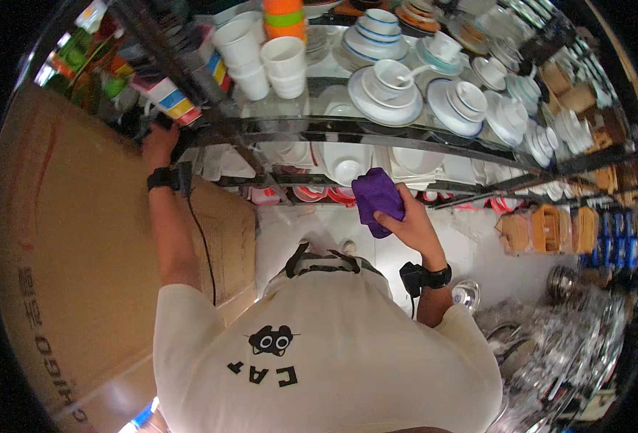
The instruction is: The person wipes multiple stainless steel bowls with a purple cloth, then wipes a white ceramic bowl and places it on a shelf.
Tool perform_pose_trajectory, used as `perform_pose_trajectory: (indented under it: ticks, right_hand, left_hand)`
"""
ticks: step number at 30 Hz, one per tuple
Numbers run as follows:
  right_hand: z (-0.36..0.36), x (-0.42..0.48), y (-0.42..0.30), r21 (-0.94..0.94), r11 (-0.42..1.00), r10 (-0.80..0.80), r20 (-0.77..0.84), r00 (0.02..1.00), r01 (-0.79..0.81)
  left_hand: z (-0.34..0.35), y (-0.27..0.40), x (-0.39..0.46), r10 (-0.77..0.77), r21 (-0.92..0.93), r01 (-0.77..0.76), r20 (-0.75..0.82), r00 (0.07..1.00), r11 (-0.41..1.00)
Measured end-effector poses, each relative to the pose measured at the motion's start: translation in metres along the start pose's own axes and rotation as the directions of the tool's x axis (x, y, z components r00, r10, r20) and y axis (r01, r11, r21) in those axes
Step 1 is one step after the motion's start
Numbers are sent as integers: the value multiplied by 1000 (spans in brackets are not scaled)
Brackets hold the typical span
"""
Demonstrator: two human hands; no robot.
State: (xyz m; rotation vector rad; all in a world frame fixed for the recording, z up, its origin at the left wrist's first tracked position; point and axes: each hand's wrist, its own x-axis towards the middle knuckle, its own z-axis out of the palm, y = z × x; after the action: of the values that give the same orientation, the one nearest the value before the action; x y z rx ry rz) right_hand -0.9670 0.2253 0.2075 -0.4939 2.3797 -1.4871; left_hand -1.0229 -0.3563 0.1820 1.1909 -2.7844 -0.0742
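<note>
My right hand (405,222) grips a folded purple cloth (378,203) in front of the shelf's lower edge. My left hand (160,142) reaches to the upper left, beside a striped box (173,103) and the shelf's end; its fingers are partly lost against dark items, so what it touches cannot be told. On the glass shelf stand stacked white cups (284,67) and several sets of white bowls on blue-rimmed plates (386,94). An orange and green stack of cups (284,19) rises behind the white cups.
A large cardboard box (81,216) fills the left side. The dark shelf edge (351,130) runs across in front of me, with white dishes (346,162) on the tier below. Wooden holders (546,230) are at the right, above plastic-wrapped metal ware (557,335) at the lower right.
</note>
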Motion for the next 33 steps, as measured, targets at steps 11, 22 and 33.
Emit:
perform_pose_trajectory:
  ticks: [11,22,33]
  right_hand:
    - [-63,5,33,52,999,19,-195,981,-9]
    - [-95,36,41,55,998,32,-179,983,-22]
    - [-90,48,38,32,999,-8,-88,996,11]
  left_hand:
    - [23,-71,46,186,-72,-186,-4,983,980]
    - [15,-26,1,-61,-44,55,-139,988,998]
    - [8,-28,-37,-76,-122,34,-361,929,992]
